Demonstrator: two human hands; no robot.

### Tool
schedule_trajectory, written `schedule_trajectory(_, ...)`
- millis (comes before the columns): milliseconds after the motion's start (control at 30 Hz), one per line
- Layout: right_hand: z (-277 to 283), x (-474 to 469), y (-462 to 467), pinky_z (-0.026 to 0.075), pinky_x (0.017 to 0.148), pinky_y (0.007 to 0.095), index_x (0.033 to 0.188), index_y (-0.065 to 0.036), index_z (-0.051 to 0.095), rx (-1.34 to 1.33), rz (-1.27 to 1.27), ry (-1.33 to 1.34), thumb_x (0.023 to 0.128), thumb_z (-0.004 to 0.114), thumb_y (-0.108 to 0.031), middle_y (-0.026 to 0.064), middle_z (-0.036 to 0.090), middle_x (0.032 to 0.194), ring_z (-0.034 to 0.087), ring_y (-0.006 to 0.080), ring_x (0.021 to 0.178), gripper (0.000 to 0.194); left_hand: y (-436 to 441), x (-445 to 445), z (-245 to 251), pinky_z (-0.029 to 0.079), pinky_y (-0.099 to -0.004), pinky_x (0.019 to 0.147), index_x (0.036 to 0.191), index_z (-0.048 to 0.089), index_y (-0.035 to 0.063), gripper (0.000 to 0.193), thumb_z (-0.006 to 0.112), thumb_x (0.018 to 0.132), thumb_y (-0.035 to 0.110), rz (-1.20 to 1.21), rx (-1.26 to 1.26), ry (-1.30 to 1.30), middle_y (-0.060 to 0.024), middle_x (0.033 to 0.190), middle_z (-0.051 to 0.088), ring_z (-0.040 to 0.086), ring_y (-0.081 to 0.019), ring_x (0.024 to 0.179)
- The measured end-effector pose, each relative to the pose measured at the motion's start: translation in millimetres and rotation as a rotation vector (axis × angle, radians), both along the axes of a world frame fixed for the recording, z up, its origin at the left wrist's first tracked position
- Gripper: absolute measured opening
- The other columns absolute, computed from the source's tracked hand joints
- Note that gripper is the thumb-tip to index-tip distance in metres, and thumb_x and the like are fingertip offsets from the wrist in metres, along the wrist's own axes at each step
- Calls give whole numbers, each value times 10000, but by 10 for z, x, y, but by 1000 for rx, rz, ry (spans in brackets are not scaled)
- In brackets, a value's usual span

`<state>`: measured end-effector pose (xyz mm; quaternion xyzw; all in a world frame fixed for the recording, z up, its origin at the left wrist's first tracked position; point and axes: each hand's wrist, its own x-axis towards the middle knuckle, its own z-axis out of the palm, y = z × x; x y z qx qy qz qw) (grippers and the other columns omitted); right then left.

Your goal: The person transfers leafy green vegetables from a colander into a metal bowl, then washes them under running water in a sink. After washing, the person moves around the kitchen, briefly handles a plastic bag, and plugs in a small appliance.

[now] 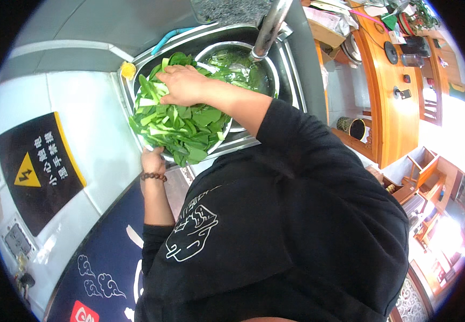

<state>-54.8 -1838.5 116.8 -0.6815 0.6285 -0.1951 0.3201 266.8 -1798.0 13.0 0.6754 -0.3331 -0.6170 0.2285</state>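
Observation:
A heap of cut leafy greens (188,124) fills a round metal basin (225,131) on the left side of the sink. My left hand (153,160), a beaded bracelet at its wrist, holds the basin's near left rim. On top of the greens lies my right hand (185,85), palm down with its fingers spread; whether it grips any leaves is hidden. Behind my right forearm, a second metal bowl (274,72) holds water with green leaves floating in it, beneath the metal faucet (270,32).
The stainless-steel sink's rim (297,88) surrounds both vessels. A yellow scrubber (128,70) sits at its far left corner, and a blue hose (168,38) crosses the back edge. On the left wall are a warning sign (41,173) and a socket (17,239). A wooden counter (389,100) stands at right.

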Motion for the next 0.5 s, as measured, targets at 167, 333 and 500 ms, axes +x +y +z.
schedule_trajectory(167, -454, -743, 89, 523, 990, 451, 1187, -39, 692, -124, -313, -70, 880, 646, -371, 226, 698, 1154, 660, 382, 1113, 454, -2, -124, 119, 432, -286, 497, 1194, 579, 2, 399, 623, 811, -99, -3, -4, -97, -84, 1030, 678, 615, -183, 703)
schedule_trajectory(333, -1926, -1558, 113, 540, 921, 431, 1114, -55, 725, -115, -343, -110, 793, 768, -427, 211, 720, 1116, 680, 378, 1091, 493, -50, -74, 69, 501, -327, 721, 1199, 578, -28, 409, 592, 804, -130, -2, -15, 9, -103, 1060, 682, 655, -227, 861)
schedule_trajectory(500, -2501, -1414, 12, 470, 1064, 468, 1536, -130, 435, 138, -91, 58, 877, 703, -462, 253, 594, 1379, 598, 426, 1231, 785, 2, -40, 42, 509, -342, 802, 1221, 568, -16, 434, 569, 805, -139, 23, 0, -34, -104, 1085, 674, 660, -249, 935)
